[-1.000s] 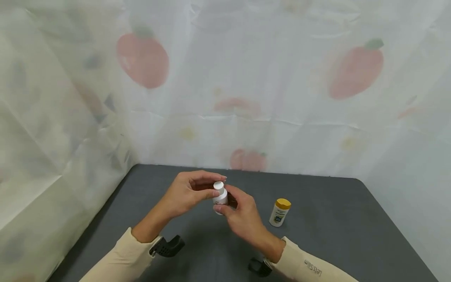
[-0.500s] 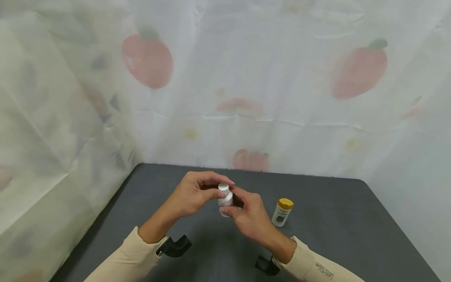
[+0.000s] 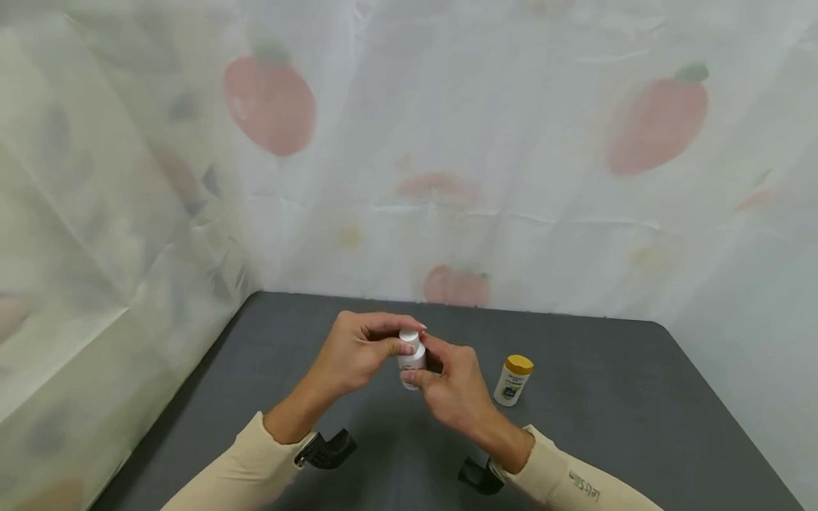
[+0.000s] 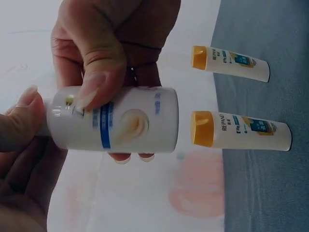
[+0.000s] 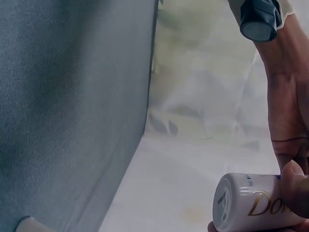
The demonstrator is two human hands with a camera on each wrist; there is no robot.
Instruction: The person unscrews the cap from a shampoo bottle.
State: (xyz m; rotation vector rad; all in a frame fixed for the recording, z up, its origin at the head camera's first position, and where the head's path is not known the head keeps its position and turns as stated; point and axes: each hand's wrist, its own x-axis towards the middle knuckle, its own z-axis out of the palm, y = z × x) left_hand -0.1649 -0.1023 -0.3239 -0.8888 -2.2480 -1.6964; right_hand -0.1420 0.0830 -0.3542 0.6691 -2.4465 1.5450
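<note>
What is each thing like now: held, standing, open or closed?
White bottle: held in the air
Right grip: curled around it
White cap: on top, can't tell if loose
Left grip: pinching it
Upper yellow-capped bottle, left wrist view: standing, looks closed
Lower yellow-capped bottle, left wrist view: standing, looks closed

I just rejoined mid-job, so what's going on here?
A person's right hand grips a white bottle around its body, off the table, while the left hand pinches its cap. The cap is on. In the left wrist view, two yellow-capped bottles stand on the table.
</note>
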